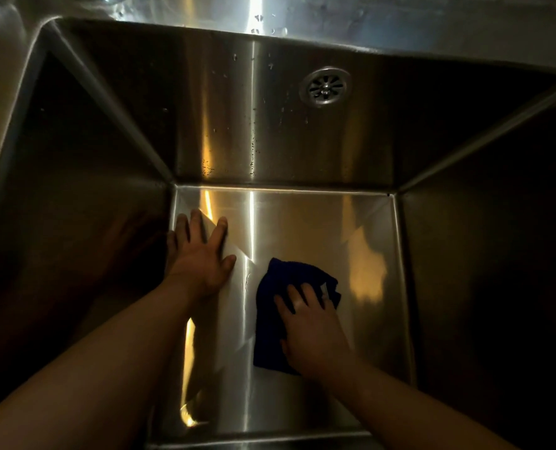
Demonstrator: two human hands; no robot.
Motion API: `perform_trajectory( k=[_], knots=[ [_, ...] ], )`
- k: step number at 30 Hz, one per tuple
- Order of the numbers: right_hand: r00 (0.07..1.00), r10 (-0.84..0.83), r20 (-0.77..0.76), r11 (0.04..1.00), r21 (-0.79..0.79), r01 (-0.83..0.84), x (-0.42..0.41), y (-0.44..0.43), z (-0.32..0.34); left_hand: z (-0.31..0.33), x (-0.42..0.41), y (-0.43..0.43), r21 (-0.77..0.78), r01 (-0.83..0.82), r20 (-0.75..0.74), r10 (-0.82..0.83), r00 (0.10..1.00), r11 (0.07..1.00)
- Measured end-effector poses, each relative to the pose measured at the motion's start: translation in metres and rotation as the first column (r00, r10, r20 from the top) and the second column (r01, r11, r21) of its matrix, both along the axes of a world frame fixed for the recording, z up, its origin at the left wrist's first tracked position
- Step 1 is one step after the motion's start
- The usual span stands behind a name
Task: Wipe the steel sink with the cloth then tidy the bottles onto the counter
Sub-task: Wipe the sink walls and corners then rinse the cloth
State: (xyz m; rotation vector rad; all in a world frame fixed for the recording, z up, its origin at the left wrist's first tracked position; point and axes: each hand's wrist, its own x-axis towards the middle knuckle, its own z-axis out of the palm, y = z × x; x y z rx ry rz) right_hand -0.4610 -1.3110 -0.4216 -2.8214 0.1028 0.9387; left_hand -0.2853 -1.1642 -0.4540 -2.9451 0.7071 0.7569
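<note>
— Where was the cloth (271, 306)?
— Dark blue and crumpled, on the flat floor of the brushed steel sink (205, 131), pressed under the right hand (312, 332), whose fingers were straight.
— And the left hand (202, 258)?
— Flat on the floor by the left wall, fingers spread, holding nothing. A round slotted drain (324, 87) sat in the droplet-speckled far wall.

A deep stainless-steel sink (302, 151) fills the view. On its flat lit panel, the left hand (202, 259) lies palm-down at 9 o'clock with fingers spread, close to the left wall. At 5 o'clock the right hand (315, 332) presses flat on a dark blue cloth (270, 306). A round slotted drain fitting (325, 87) sits at 1 o'clock on the far face, with water droplets (253, 147) at 12.
</note>
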Motion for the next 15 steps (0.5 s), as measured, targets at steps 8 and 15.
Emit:
perform_trajectory(
  k=[8, 15],
  knots=[
    [0.979, 0.203, -0.033, 0.976, -0.069, -0.205, 0.015, -0.008, 0.001, 0.004, -0.001, -0.003, 0.009, -0.01, -0.011, 0.01, 1.0, 1.0],
    [0.954, -0.3, -0.027, 0.952, 0.048, 0.301, 0.025, 0.015, 0.003, 0.009, -0.001, -0.005, 0.019, -0.019, -0.027, 0.02, 0.999, 1.0]
  ],
)
